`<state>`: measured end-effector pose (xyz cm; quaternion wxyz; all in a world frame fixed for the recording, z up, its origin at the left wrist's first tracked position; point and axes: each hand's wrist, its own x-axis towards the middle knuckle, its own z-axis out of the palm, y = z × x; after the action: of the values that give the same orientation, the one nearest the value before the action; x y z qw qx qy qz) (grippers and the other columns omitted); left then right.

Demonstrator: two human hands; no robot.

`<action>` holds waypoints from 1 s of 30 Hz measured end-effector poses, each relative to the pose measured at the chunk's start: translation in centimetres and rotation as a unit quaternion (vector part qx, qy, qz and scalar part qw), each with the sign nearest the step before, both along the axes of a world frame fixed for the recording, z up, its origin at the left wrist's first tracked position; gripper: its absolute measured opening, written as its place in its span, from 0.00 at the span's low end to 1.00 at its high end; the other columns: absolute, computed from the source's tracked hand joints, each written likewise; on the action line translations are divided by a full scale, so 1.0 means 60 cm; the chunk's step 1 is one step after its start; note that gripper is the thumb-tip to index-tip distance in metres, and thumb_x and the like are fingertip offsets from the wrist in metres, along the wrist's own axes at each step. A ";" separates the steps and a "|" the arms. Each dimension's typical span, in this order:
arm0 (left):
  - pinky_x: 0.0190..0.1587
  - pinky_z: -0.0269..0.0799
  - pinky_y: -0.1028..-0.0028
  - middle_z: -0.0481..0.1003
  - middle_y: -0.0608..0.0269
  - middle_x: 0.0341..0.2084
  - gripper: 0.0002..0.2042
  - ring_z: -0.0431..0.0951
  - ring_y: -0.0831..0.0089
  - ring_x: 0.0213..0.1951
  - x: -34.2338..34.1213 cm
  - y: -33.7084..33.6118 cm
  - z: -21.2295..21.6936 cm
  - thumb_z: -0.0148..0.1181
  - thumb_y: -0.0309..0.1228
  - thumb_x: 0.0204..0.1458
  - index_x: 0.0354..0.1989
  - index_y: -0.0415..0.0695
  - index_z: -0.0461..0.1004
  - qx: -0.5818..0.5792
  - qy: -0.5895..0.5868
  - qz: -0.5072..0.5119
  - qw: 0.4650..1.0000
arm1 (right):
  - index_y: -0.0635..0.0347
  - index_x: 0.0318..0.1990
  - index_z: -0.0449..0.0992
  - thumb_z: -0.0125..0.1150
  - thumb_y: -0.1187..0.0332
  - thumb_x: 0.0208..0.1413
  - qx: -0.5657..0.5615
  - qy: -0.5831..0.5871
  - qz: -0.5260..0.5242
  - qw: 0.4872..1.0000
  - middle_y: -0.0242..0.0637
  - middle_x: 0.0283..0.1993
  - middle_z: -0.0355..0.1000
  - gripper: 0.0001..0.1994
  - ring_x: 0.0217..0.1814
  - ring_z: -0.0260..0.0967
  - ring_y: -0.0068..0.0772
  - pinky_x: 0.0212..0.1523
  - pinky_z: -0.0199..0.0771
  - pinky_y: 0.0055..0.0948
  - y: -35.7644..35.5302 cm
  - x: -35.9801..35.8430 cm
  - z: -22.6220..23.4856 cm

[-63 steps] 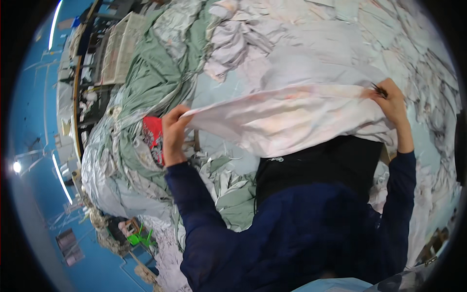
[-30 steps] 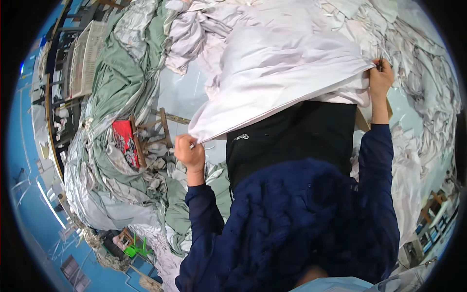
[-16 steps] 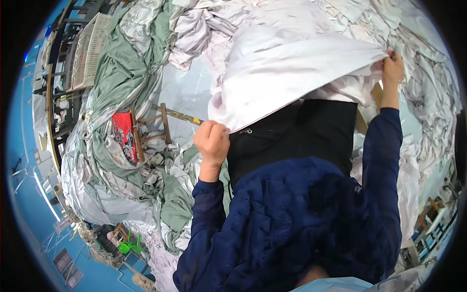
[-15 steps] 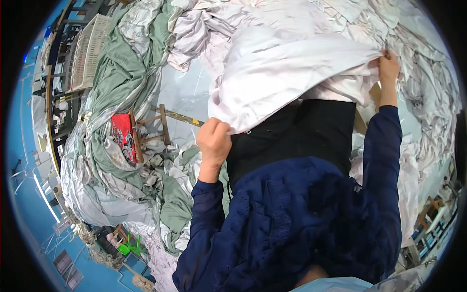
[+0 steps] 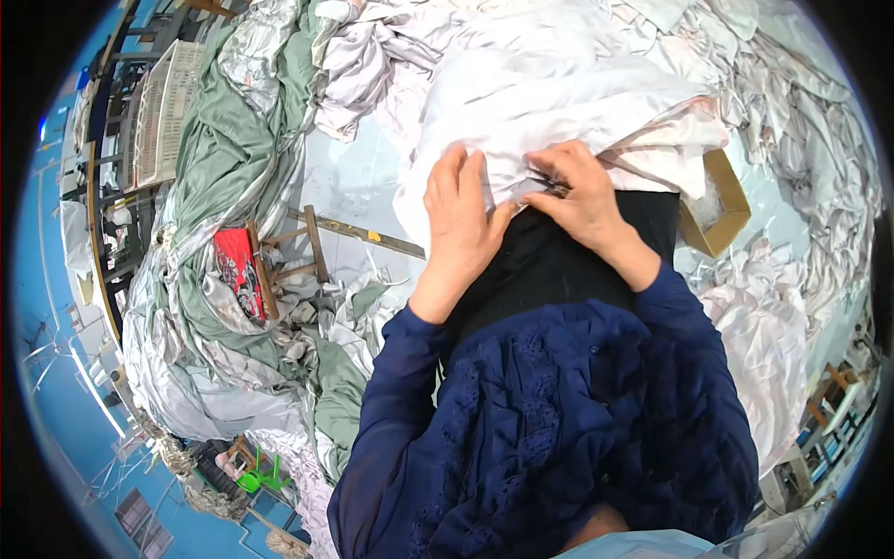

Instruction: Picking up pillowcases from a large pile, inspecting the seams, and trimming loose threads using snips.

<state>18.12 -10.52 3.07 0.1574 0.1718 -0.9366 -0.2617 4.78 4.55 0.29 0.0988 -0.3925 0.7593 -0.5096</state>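
Note:
A white satiny cloth [image 5: 540,107] lies gathered over my lap, its near edge across my black trousers [image 5: 540,265]. My left hand [image 5: 459,224] is on that near edge, with the thumb and fingers pinching the cloth. Close beside it, my right hand [image 5: 591,205] is closed around a small dark metal tool that looks like thread snips [image 5: 551,184]. The tool points toward the cloth between my two hands; its tips are partly hidden by my fingers.
Heaps of pale cloth [image 5: 782,121] surround me, with green fabric [image 5: 223,140] at the left. A cardboard box [image 5: 731,210] stands by my right knee. On the left are a wooden stool [image 5: 312,242], a red patterned cloth [image 5: 239,265] and a white plastic crate [image 5: 168,116].
Both hands were wide apart, stretching the cloth's edge. My right hand has come in from the far right, my left has moved up and inward, and they now meet at the cloth edge.

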 end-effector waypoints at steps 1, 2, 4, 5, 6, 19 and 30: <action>0.65 0.57 0.52 0.60 0.37 0.63 0.36 0.60 0.41 0.64 -0.008 0.003 -0.013 0.70 0.31 0.47 0.65 0.35 0.62 -0.006 -0.012 0.004 1.000 | 0.62 0.46 0.80 0.76 0.72 0.46 0.008 -0.004 -0.002 1.000 0.40 0.42 0.73 0.18 0.36 0.74 0.36 0.38 0.75 0.31 -0.011 0.004 -0.004; 0.69 0.53 0.51 0.55 0.35 0.68 0.40 0.56 0.39 0.68 -0.010 0.004 -0.023 0.70 0.32 0.48 0.69 0.34 0.57 0.006 -0.060 0.015 0.998 | 0.62 0.45 0.80 0.76 0.71 0.46 0.017 -0.008 -0.005 1.000 0.40 0.41 0.73 0.17 0.35 0.74 0.38 0.39 0.75 0.32 -0.016 0.005 -0.009; 0.70 0.49 0.49 0.52 0.33 0.70 0.42 0.53 0.38 0.70 -0.010 0.004 -0.035 0.69 0.34 0.48 0.70 0.33 0.55 0.004 -0.040 0.005 0.999 | 0.63 0.42 0.79 0.74 0.73 0.48 0.043 -0.012 0.016 0.999 0.40 0.38 0.72 0.14 0.36 0.73 0.38 0.39 0.75 0.31 -0.017 -0.002 -0.018; 0.71 0.48 0.49 0.50 0.32 0.71 0.43 0.51 0.38 0.71 -0.008 0.003 -0.038 0.69 0.35 0.48 0.71 0.32 0.54 0.017 -0.050 0.007 0.999 | 0.64 0.40 0.79 0.73 0.73 0.49 0.074 -0.024 0.030 0.997 0.40 0.36 0.72 0.12 0.36 0.73 0.38 0.38 0.74 0.30 -0.017 -0.005 -0.023; 0.71 0.48 0.49 0.50 0.32 0.71 0.44 0.51 0.37 0.71 -0.007 0.002 -0.040 0.70 0.35 0.48 0.71 0.33 0.54 0.012 -0.048 0.006 0.999 | 0.64 0.39 0.78 0.71 0.74 0.51 0.034 -0.030 0.010 0.999 0.38 0.35 0.72 0.10 0.35 0.73 0.36 0.37 0.73 0.29 -0.016 -0.009 -0.027; 0.70 0.45 0.45 0.48 0.32 0.71 0.44 0.49 0.35 0.71 -0.016 -0.001 -0.038 0.69 0.34 0.46 0.71 0.33 0.54 0.027 -0.063 0.009 0.998 | 0.60 0.37 0.69 0.58 0.72 0.65 -0.055 -0.465 0.076 0.880 0.32 0.27 0.74 0.05 0.27 0.72 0.21 0.25 0.66 0.25 -0.012 -0.034 -0.001; 0.70 0.43 0.44 0.48 0.32 0.72 0.46 0.48 0.35 0.71 -0.017 -0.001 -0.043 0.70 0.35 0.46 0.72 0.34 0.53 0.034 -0.057 0.012 0.998 | 0.59 0.38 0.67 0.57 0.80 0.47 0.145 0.142 0.136 0.970 0.45 0.24 0.70 0.11 0.29 0.72 0.57 0.28 0.70 0.46 0.053 -0.124 0.025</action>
<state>17.13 -10.61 0.52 0.1007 0.2027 -0.9326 -0.2811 -2.64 7.75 1.77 0.1144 -0.5421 0.7708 -0.3146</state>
